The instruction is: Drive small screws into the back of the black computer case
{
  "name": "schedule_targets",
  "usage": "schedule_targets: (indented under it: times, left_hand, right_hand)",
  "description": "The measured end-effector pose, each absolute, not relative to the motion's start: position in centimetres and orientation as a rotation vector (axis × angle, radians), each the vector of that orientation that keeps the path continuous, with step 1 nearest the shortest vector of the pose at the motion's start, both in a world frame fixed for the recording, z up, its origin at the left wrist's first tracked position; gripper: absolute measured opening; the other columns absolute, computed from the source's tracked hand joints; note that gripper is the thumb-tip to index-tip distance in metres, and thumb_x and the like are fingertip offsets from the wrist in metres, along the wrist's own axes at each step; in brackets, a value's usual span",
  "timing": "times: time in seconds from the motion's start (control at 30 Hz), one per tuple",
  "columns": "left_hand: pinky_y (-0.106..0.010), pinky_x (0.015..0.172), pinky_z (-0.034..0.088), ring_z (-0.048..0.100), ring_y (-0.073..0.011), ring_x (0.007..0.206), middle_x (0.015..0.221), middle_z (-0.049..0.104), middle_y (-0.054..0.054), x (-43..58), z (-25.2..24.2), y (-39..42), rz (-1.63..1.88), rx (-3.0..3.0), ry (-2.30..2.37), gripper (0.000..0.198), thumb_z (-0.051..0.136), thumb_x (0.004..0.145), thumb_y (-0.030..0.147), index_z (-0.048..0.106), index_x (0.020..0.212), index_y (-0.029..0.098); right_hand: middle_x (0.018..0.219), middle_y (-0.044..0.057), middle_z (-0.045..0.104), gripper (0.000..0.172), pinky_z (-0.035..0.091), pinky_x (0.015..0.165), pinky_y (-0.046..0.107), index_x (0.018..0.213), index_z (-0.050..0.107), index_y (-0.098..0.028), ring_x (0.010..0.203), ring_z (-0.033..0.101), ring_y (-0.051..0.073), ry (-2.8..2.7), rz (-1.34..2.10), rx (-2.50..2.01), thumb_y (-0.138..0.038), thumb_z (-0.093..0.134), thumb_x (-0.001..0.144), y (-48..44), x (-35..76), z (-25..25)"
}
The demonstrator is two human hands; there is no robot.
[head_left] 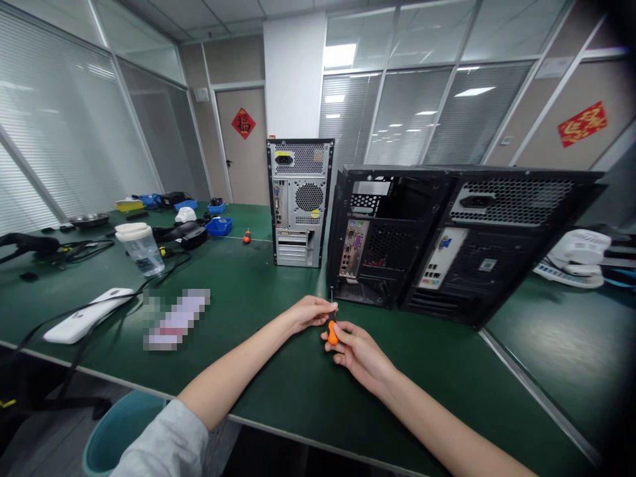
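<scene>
An orange and black screwdriver (332,331) points away from me, its thin shaft reaching the lower left corner of a black computer case (385,265). Around the orange handle end, my right hand (365,358) is closed. My left hand (313,313) pinches the screwdriver nearer its shaft, with fingertips at the black front part. Whether the tip sits in a screw is too small to tell. The case's back faces me, with metal port plate and an open upper bay. A second black computer case (491,252) leans against its right side.
A silver-backed computer tower (299,218) stands upright left of the black cases. To the left lie a blurred-out flat object (179,321), a white device (89,315), cables and a lidded plastic cup (142,248). Farther back are a small orange screwdriver (247,236) and blue trays (218,227).
</scene>
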State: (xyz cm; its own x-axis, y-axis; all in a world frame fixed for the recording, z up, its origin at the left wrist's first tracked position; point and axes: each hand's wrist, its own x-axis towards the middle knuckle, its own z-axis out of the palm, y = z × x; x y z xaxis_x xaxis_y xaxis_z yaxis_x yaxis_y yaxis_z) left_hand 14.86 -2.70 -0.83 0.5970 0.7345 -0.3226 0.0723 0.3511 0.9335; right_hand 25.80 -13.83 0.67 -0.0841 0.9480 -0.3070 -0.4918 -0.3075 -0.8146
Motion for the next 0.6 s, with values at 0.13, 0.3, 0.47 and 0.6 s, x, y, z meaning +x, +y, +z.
schedule_targets:
  times: [0.13,0.3,0.47,0.6]
  left_hand:
    - [-0.014,0.054,0.033,0.042,0.0014,0.05,0.056,0.048,0.004,14.9,-0.82,-2.79,0.507,1.166,0.86,0.049,0.07,0.052,0.046,0.063,0.084,0.009]
    - [-0.014,0.053,0.032,0.04,0.0019,0.048,0.054,0.046,0.005,14.89,-0.76,-2.94,0.505,1.199,0.87,0.052,0.068,0.053,0.048,0.062,0.086,0.008]
    - [-0.015,0.054,0.033,0.04,0.001,0.049,0.054,0.045,0.005,15.04,-0.67,-3.14,0.501,1.206,0.884,0.052,0.067,0.054,0.049,0.062,0.087,0.009]
    - [-0.016,0.057,0.035,0.043,0.0002,0.052,0.055,0.047,0.004,14.97,-0.58,-3.14,0.473,1.196,0.858,0.051,0.067,0.054,0.049,0.061,0.086,0.01]
  right_hand:
    - [0.072,0.005,0.063,0.014,0.041,0.04,0.018,0.08,0.049,-0.014,0.053,0.058,0.01,-0.623,1.644,-1.019,-0.018,0.06,0.072,-13.86,25.7,0.75]
    - [0.073,0.006,0.064,0.008,0.042,0.041,0.018,0.079,0.05,-0.014,0.053,0.058,0.01,-0.598,1.652,-1.002,-0.015,0.056,0.074,-13.87,25.64,0.81]
    - [0.073,0.006,0.065,0.007,0.043,0.044,0.02,0.078,0.054,-0.013,0.053,0.058,0.011,-0.558,1.669,-0.973,-0.013,0.058,0.073,-13.98,25.61,0.75]
    - [0.075,0.007,0.065,0.004,0.043,0.046,0.02,0.078,0.055,-0.012,0.054,0.058,0.01,-0.534,1.678,-0.949,-0.012,0.055,0.074,-13.92,25.61,0.6]
